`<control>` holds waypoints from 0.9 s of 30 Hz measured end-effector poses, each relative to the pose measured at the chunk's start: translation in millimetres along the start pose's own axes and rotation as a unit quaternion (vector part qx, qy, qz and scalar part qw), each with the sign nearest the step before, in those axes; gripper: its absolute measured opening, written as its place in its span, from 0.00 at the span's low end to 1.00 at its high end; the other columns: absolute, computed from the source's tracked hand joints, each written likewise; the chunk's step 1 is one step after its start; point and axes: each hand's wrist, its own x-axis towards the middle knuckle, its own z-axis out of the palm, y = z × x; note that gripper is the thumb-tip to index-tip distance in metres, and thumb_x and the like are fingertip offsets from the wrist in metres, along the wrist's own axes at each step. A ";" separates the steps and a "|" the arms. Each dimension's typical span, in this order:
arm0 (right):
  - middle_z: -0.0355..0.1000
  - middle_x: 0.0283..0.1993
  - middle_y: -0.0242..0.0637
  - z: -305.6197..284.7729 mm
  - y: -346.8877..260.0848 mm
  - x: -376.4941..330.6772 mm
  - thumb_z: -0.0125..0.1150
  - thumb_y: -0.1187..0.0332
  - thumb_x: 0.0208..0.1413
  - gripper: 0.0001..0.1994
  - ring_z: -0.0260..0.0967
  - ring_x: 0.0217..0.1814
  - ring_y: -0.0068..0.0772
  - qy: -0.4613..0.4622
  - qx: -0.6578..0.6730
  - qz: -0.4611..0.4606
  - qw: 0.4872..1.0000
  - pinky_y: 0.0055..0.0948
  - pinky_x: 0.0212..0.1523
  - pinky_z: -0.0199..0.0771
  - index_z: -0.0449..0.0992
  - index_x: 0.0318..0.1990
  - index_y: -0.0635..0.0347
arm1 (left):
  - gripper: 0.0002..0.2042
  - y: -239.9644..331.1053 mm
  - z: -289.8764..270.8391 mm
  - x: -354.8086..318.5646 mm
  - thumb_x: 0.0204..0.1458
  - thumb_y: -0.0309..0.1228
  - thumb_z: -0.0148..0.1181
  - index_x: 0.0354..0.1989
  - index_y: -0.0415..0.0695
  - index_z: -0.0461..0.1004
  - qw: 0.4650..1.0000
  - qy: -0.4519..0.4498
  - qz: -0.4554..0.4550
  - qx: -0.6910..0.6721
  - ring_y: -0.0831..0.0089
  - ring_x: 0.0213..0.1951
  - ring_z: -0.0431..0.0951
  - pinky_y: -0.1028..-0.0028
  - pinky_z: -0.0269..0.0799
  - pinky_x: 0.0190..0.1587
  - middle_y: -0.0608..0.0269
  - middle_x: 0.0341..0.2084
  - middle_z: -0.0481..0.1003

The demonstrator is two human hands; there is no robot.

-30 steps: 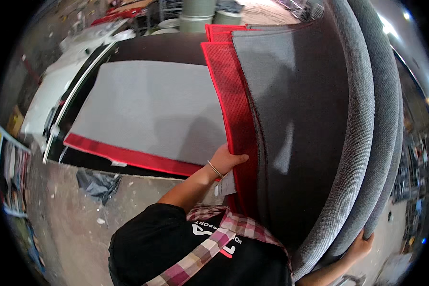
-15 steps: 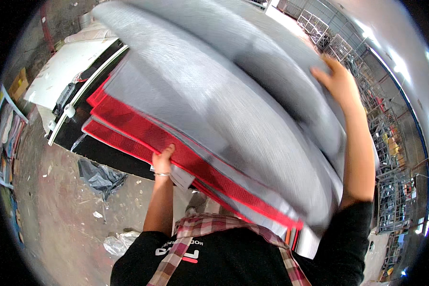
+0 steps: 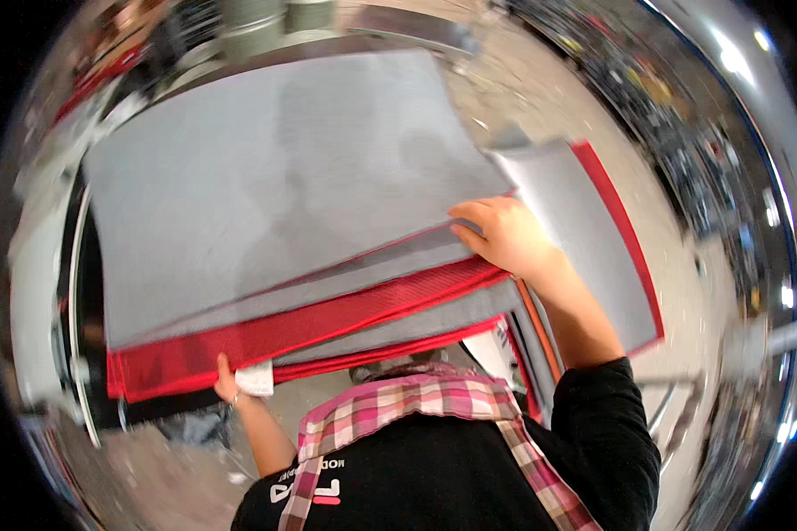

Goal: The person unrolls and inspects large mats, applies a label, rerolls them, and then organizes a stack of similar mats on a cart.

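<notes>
A large grey mat (image 3: 274,186) with a thin red edge lies spread on top of a stack. Below it, a red mesh strip (image 3: 310,319) runs along the near side, with more grey and red layers under it. My left hand (image 3: 228,382) grips the near red edge, thumb on top and fingers hidden beneath, beside a white tag (image 3: 256,378). At the grey mat's near right corner, my right hand (image 3: 505,234) has its fingers on top and its thumb below, pinching the edge. A grey mat with a red border (image 3: 584,239) hangs out on the right.
A white table (image 3: 40,265) stands at the left. Metal racks (image 3: 682,142) line the far right, blurred. Green drums (image 3: 252,31) stand at the back. Crumpled dark plastic (image 3: 195,427) lies on the floor near my left arm.
The big grey mat, lifted and bulging before, now lies flat across the stack. My right hand has come down from open to its near edge. My left hand still holds the red edge.
</notes>
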 end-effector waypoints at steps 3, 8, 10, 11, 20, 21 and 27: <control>0.70 0.29 0.41 29.6 65.4 -114.0 0.51 0.63 0.44 0.11 0.67 0.32 0.44 -0.001 0.097 0.282 0.954 0.34 0.35 0.66 0.71 0.34 0.58 | 0.20 -5.9 -10.8 18.1 0.39 0.32 0.60 0.39 0.32 0.66 0.994 0.010 0.105 0.001 0.61 0.30 0.72 0.62 0.71 0.33 0.52 0.36 0.70; 0.71 0.30 0.38 120.8 105.1 -350.4 0.50 0.64 0.43 0.11 0.68 0.27 0.31 0.052 0.307 0.640 0.702 0.27 0.32 0.67 0.73 0.29 0.61 | 0.28 -14.4 6.6 -13.8 0.33 0.37 0.65 0.43 0.33 0.65 0.860 0.213 0.368 0.284 0.60 0.37 0.70 0.64 0.66 0.40 0.48 0.40 0.68; 0.71 0.32 0.37 156.2 93.5 -397.0 0.50 0.63 0.45 0.12 0.68 0.28 0.30 0.112 0.422 0.704 0.561 0.26 0.30 0.66 0.72 0.33 0.61 | 0.28 -15.8 -12.9 17.9 0.34 0.37 0.65 0.43 0.33 0.65 0.839 0.247 0.371 0.312 0.60 0.38 0.70 0.64 0.66 0.40 0.48 0.40 0.68; 0.71 0.34 0.37 165.7 94.8 -408.7 0.50 0.62 0.47 0.12 0.68 0.30 0.30 0.133 0.456 0.719 0.508 0.26 0.30 0.65 0.70 0.35 0.60 | 0.27 -13.6 -13.9 21.3 0.34 0.36 0.64 0.43 0.33 0.65 0.823 0.265 0.363 0.349 0.61 0.38 0.70 0.65 0.66 0.41 0.48 0.40 0.68; 0.63 0.48 0.41 249.0 262.2 -447.6 0.42 0.66 0.52 0.15 0.62 0.49 0.38 0.439 0.607 0.661 0.046 0.31 0.40 0.63 0.58 0.47 0.58 | 0.20 28.8 24.9 -12.6 0.42 0.30 0.55 0.44 0.32 0.64 0.657 0.312 0.329 0.602 0.64 0.40 0.69 0.71 0.65 0.42 0.49 0.41 0.68; 0.61 0.50 0.41 256.7 273.5 -449.6 0.41 0.66 0.52 0.15 0.60 0.51 0.39 0.441 0.598 0.669 0.004 0.32 0.41 0.64 0.57 0.47 0.59 | 0.19 39.3 37.6 -19.3 0.43 0.29 0.54 0.44 0.32 0.64 0.643 0.296 0.358 0.610 0.64 0.40 0.69 0.71 0.65 0.42 0.49 0.41 0.68; 0.60 0.38 0.45 264.7 299.5 -442.1 0.41 0.72 0.42 0.13 0.61 0.38 0.38 0.526 0.529 0.579 -0.328 0.34 0.42 0.64 0.59 0.38 0.66 | 0.15 -34.2 228.0 -130.2 0.48 0.26 0.48 0.44 0.32 0.64 0.735 -0.088 0.509 0.439 0.68 0.40 0.69 0.74 0.64 0.45 0.51 0.41 0.67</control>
